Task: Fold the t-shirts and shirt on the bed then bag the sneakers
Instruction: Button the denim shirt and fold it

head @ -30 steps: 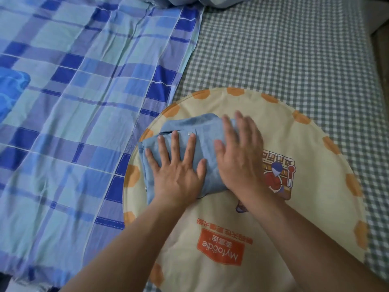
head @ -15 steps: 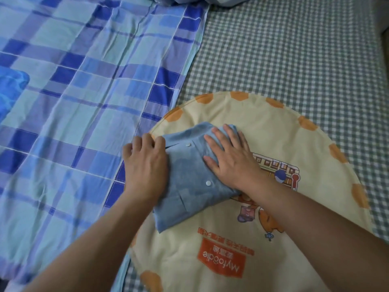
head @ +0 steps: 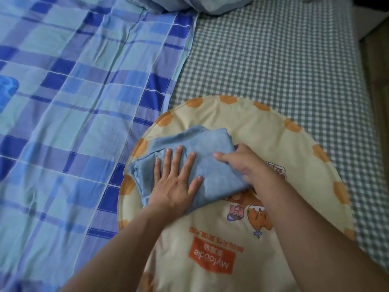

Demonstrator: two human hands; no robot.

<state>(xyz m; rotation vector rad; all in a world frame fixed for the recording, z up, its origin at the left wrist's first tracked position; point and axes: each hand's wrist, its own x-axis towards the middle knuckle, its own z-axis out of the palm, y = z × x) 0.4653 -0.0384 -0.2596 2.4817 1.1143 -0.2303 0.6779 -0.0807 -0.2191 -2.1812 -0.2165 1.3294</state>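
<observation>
A light blue shirt (head: 195,144), folded into a small bundle, lies on a round cream mat (head: 263,131) with orange spots on the bed. My left hand (head: 176,180) lies flat on the bundle's near left part with fingers spread straight. My right hand (head: 244,165) grips the bundle's right edge, thumb on top and fingers tucked under the fold. No t-shirts or sneakers are in view.
A blue plaid sheet (head: 73,102) covers the bed's left half. A grey-green gingham sheet (head: 284,64) covers the right. A rumpled pillow or blanket (head: 197,5) lies at the top edge. The bed's right edge (head: 362,60) drops to the floor.
The shirt has been folded over once more; its buttons and pocket no longer show. My left hand went from gripping the left edge to pressing flat on top. My right hand now grips the right edge.
</observation>
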